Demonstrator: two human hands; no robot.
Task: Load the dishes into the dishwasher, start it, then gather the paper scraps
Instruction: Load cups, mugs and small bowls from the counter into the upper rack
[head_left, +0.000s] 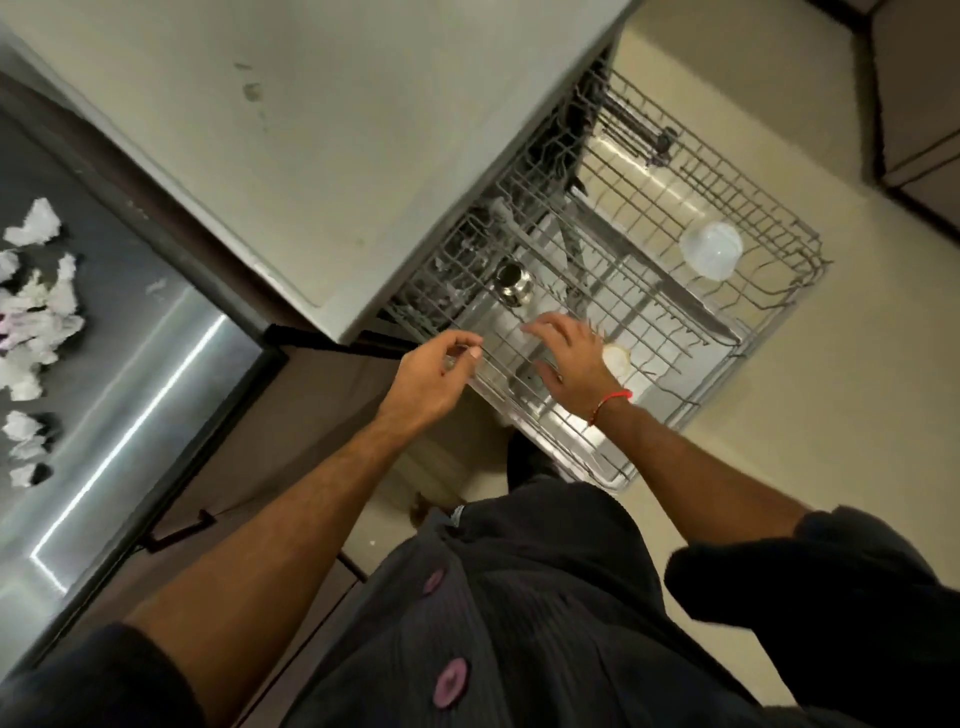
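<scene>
Kitchen counter runs above the dishwasher's pulled-out rack, which is your landmark. Your left hand pinches something small at the rack's near corner; what it is, you cannot tell. Your right hand hovers over the rack with fingers spread and relaxed, likely picking a slot. Already in the rack sit a white bowl, a steel cup and a round dish beside your right wrist. Paper scraps wait well left of the rack, untouched.
</scene>
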